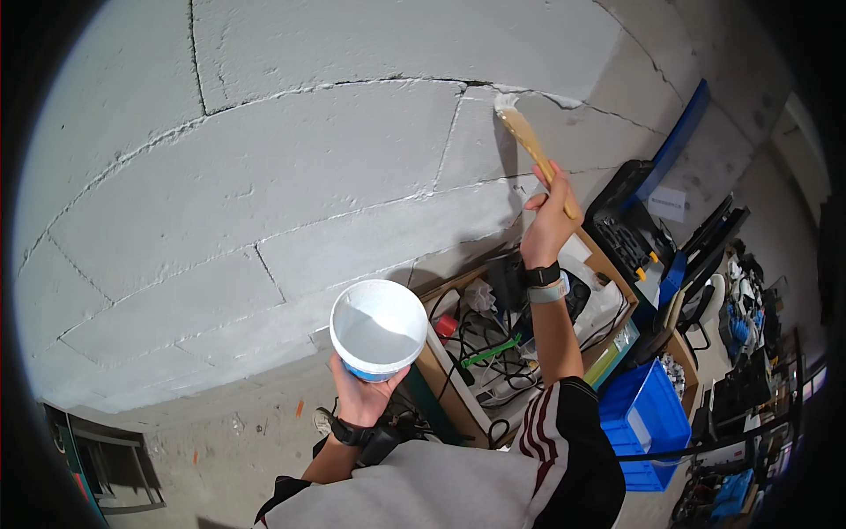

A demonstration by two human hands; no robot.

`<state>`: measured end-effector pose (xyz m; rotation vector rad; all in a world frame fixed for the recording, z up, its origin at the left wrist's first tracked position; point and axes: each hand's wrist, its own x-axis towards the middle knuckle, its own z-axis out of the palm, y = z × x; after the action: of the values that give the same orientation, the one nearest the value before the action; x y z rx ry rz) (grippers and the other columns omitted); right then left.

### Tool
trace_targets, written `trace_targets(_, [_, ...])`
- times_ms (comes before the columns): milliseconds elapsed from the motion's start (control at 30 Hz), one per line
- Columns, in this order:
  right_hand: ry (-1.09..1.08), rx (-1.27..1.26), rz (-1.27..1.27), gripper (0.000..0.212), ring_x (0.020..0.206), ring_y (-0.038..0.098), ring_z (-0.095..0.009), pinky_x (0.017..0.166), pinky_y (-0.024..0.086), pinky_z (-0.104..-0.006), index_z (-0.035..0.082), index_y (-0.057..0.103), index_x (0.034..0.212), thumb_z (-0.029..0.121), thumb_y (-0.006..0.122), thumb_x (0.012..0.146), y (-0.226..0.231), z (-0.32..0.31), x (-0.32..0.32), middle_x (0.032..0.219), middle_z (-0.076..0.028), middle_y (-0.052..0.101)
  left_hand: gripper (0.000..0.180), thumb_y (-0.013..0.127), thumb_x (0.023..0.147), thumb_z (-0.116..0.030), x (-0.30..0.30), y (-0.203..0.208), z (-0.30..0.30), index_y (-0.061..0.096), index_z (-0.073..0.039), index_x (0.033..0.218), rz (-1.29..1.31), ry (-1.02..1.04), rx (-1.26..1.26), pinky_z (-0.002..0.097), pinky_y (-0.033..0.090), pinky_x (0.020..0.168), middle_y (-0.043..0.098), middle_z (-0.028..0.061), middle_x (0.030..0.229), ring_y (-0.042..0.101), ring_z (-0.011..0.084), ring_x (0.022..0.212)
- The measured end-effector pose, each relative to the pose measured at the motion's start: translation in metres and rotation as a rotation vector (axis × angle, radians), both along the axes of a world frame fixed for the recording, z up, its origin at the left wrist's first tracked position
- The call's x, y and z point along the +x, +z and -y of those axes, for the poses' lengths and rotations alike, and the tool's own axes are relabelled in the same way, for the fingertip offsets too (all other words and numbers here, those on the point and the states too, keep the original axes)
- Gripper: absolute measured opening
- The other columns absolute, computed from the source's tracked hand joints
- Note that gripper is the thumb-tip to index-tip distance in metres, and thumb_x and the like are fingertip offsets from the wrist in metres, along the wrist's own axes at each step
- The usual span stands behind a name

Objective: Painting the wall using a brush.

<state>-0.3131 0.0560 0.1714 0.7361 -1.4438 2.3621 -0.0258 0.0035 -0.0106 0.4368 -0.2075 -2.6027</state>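
The right hand clamps its fingers on a flat, yellowish wooden-handled brush, bristles against the rough, white block wall, far right; nearer, the left hand's fingers grip a round white plastic tub.

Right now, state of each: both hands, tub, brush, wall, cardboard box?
Left hand: gripping tub from below
Right hand: closed around brush handle
White tub: open, whitish inside
Brush: bristles at wall
Block wall: whitish left, greyer right
Cardboard box: open, cluttered with cables
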Motion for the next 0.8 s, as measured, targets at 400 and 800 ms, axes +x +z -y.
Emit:
trace_targets(400, [-0.040,0.089,-0.107,0.034,0.049,0.054,-0.008,0.050,0.042,-0.0209,-0.008,0.065,0.112,0.019,0.048,0.100,-0.002,-0.002,0.005,0.095,-0.018,0.072,0.067,0.031,0.097,-0.061,-0.002,0.000,0.006,0.035,-0.016,0.145,-0.028,-0.069,-0.005,0.0517,0.055,0.089,0.044,0.0113,0.145,0.053,0.0356,0.124])
trace_targets(800, [-0.076,0.078,-0.100,0.032,0.049,0.056,-0.009,0.049,0.043,-0.0209,-0.009,0.066,0.110,0.015,0.050,0.096,-0.001,-0.005,0.000,0.090,-0.017,0.072,0.070,0.033,0.096,-0.063,0.003,0.000,0.006,0.034,-0.014,0.146,-0.027,-0.018,0.013,0.0509,0.057,0.087,0.044,0.0147,0.144,0.055,0.0395,0.120])
